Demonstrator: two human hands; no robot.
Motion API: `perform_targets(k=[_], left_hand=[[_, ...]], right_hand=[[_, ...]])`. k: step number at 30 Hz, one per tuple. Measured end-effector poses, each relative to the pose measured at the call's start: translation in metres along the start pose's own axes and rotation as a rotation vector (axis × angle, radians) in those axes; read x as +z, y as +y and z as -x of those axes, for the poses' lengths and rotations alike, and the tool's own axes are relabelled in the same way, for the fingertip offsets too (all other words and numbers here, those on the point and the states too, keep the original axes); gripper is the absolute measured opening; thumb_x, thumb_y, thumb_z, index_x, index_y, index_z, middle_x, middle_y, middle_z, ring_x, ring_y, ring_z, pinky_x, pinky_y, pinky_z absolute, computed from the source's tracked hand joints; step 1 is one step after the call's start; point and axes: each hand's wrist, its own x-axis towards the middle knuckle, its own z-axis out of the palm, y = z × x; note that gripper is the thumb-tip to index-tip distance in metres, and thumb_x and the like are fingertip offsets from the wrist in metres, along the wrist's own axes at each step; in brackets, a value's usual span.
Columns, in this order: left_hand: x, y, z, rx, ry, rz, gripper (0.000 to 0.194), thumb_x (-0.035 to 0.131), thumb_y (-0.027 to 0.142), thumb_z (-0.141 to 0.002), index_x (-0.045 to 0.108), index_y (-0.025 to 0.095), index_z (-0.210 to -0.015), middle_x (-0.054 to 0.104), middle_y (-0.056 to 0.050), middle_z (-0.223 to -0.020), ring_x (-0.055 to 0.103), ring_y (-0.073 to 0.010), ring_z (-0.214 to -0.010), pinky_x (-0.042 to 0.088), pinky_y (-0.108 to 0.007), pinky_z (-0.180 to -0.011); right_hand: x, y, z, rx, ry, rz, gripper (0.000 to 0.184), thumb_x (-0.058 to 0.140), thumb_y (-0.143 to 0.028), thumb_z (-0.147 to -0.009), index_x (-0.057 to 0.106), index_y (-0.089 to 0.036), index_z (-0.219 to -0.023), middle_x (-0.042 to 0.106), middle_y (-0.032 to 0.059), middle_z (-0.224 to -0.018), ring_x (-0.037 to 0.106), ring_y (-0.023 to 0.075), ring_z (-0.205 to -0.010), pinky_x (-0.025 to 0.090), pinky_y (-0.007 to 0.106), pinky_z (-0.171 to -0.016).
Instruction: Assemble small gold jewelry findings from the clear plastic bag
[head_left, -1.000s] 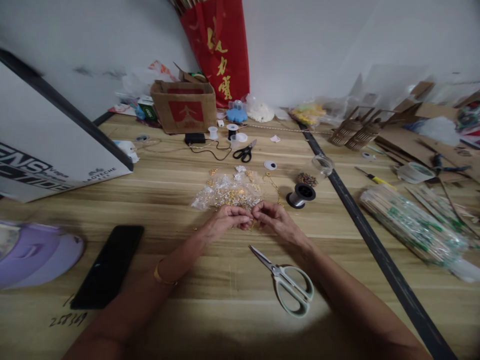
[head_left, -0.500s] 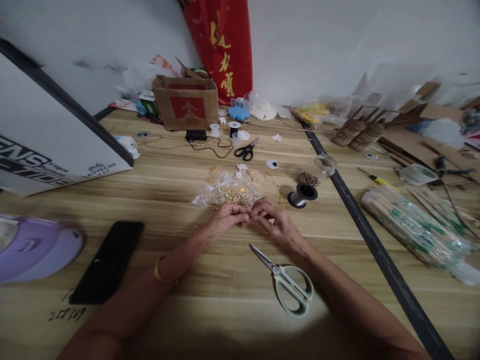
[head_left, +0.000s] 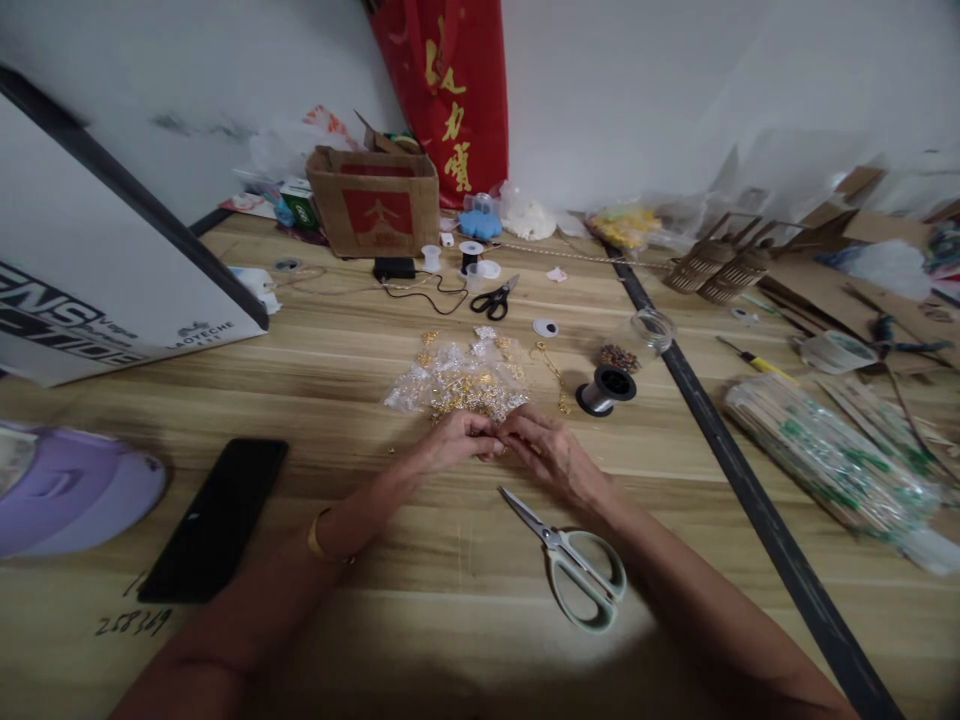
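Head view: left hand [head_left: 459, 440] and right hand [head_left: 559, 455] meeting before jewelry findings [head_left: 476, 380].
Both hands form pinch grips, tip to tip; whether a part is held cannot be told. The gold- and silver-coloured findings lie among clear plastic bags [head_left: 409, 388] directly beyond. Pale-handled scissors [head_left: 554, 542] lie nearer the person; a wire spool [head_left: 598, 397] sits right.

"Materials on your feed?"

"I've got shiny metallic bits [head_left: 474, 384] among glossy, crinkled clear plastic [head_left: 407, 390], just past the fingers [head_left: 526, 428]."

"Nearer side?"

"Scissors [head_left: 553, 541]: smooth metal blades, matt plastic-looking handles. Smooth wood-grain tabletop [head_left: 420, 570] under. Right of the fingers, spool [head_left: 602, 391], smooth plastic-looking rims."
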Motion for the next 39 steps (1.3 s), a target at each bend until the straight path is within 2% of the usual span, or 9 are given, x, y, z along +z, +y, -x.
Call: perform_targets(k=[7,15,28,33,39], left_hand=[[-0.0008,-0.0003,0.0006,-0.002,0.036,-0.033,0.018,0.075,0.027,-0.067,0.068,0.010,-0.068,0.061,0.001,-0.057,0.053,-0.0084,-0.055,0.040,-0.020,-0.057],[-0.0003,-0.0026,-0.0004,0.004,0.102,0.071,0.025,0.079,0.031,-0.063,0.068,0.010,-0.071,0.065,-0.001,-0.060,0.057,-0.0092,-0.056,0.045,-0.021,-0.057],[0.0015,-0.0030,-0.0005,0.002,0.134,0.122,0.029,0.081,0.032,-0.061,0.068,0.010,-0.075,0.064,0.000,-0.057,0.057,-0.0085,-0.053,0.045,-0.021,-0.056],[0.0014,-0.0023,-0.0004,-0.016,0.139,0.136,0.032,0.083,0.035,-0.058,0.067,0.010,-0.071,0.066,-0.001,-0.060,0.058,-0.0086,-0.053,0.044,-0.021,-0.056],[0.0012,-0.0033,0.0010,-0.001,0.146,0.150,0.029,0.081,0.033,-0.062,0.067,0.011,-0.074,0.065,0.000,-0.061,0.057,-0.0083,-0.055,0.043,-0.021,-0.057]], right_hand=[[0.0011,0.0028,0.0006,0.052,0.033,-0.031,0.015,0.045,-0.023,-0.097,0.058,-0.019,-0.092,0.060,0.0055,-0.087,0.059,0.0143,-0.075,0.046,0.025,-0.067],[-0.0005,0.0030,0.0005,0.115,0.052,-0.087,0.013,0.046,-0.023,-0.095,0.058,-0.018,-0.091,0.062,0.0041,-0.084,0.059,0.0141,-0.074,0.046,0.025,-0.067],[-0.0001,0.0067,0.0015,0.178,0.073,-0.108,0.012,0.047,-0.025,-0.093,0.057,-0.018,-0.091,0.063,0.0032,-0.080,0.056,0.0131,-0.069,0.043,0.023,-0.062],[0.0012,0.0076,0.0016,0.159,0.097,-0.094,0.013,0.048,-0.025,-0.093,0.057,-0.018,-0.090,0.063,0.0034,-0.080,0.056,0.0130,-0.070,0.043,0.023,-0.062],[0.0035,0.0081,0.0009,0.133,0.131,-0.077,0.012,0.050,-0.024,-0.093,0.059,-0.018,-0.090,0.063,0.0037,-0.080,0.058,0.0140,-0.071,0.045,0.025,-0.064]])
